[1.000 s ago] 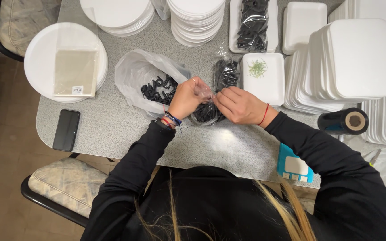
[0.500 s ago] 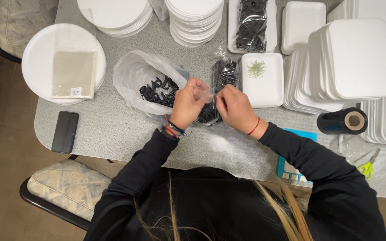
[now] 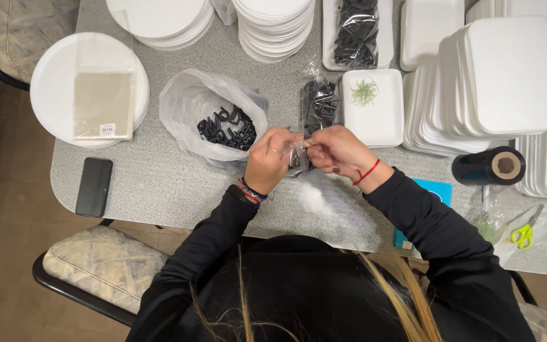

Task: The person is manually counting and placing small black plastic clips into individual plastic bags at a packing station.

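My left hand (image 3: 271, 158) and my right hand (image 3: 337, 151) meet over the grey table (image 3: 153, 183), both pinching a small clear packet (image 3: 299, 157) with dark pieces inside. Just left of the hands lies an open white plastic bag (image 3: 188, 104) holding several black plastic pieces (image 3: 228, 126). Right behind the hands lies a filled clear packet of black pieces (image 3: 319, 104). A small white rectangular tray (image 3: 375, 117) with a few green strands stands beside it.
Stacks of white round plates (image 3: 273, 25) and rectangular foam trays (image 3: 508, 76) fill the back and right. A round plate with clear sleeves (image 3: 90, 88) sits left, a black phone (image 3: 94, 186) near the front edge. A black tape roll (image 3: 492, 166) and green scissors (image 3: 527, 233) lie right.
Both hands have drawn slightly toward me and closer together, working the small packet between the fingertips. The view shifted a little.
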